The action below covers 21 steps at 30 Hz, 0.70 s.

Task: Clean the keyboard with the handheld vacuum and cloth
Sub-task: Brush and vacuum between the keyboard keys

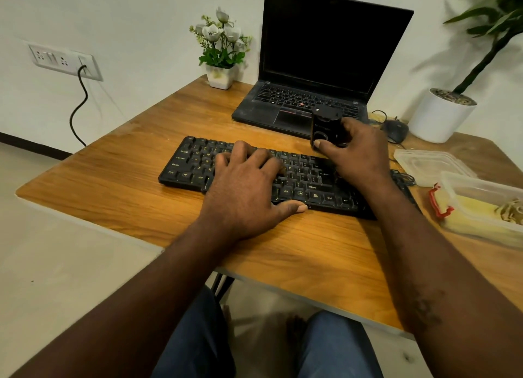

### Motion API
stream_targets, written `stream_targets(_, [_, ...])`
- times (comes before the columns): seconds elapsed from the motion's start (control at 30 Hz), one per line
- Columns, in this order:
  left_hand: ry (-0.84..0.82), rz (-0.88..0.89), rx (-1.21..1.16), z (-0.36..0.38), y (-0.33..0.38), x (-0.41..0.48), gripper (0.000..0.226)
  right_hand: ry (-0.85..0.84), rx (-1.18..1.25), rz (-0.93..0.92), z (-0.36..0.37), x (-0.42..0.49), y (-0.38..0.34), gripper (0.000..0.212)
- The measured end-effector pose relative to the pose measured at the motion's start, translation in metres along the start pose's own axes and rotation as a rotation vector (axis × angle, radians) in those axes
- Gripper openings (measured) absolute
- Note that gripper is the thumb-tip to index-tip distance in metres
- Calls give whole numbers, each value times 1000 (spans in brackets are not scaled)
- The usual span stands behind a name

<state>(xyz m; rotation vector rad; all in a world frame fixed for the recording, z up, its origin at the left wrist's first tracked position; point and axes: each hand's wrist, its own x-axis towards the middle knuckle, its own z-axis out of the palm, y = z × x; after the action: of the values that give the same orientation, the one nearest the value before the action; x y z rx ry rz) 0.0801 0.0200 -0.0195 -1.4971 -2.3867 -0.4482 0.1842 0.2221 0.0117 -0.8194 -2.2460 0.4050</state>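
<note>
Black keyboard (pixel 192 165) flat on table (pixel 113 185); left hand (pixel 243 191) spread open, steadying keys. Right hand (pixel 359 151) grips vacuum (pixel 324 126) at far edge. Vacuuming looks early; cloth unseen, wiping yet to do.

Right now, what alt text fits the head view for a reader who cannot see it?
A person's right hand grips a small black handheld vacuum at the far edge of a black keyboard, while the left hand rests flat on its keys. The keyboard lies on a wooden table in front of an open laptop with a dark screen.
</note>
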Motion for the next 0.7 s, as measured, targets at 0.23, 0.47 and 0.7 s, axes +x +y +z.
stream_targets(0.23, [9, 7, -5, 0, 0, -1, 84, -123, 151, -24, 7, -2, -14, 56])
stream_targets(0.47, [-11, -2, -12, -2, 1, -1, 83, -153, 106, 126, -19, 7, 11, 56])
stream_targets(0.7, [2, 5, -27, -2, 1, -1, 81, -118, 186, 139, -19, -1, 4, 52])
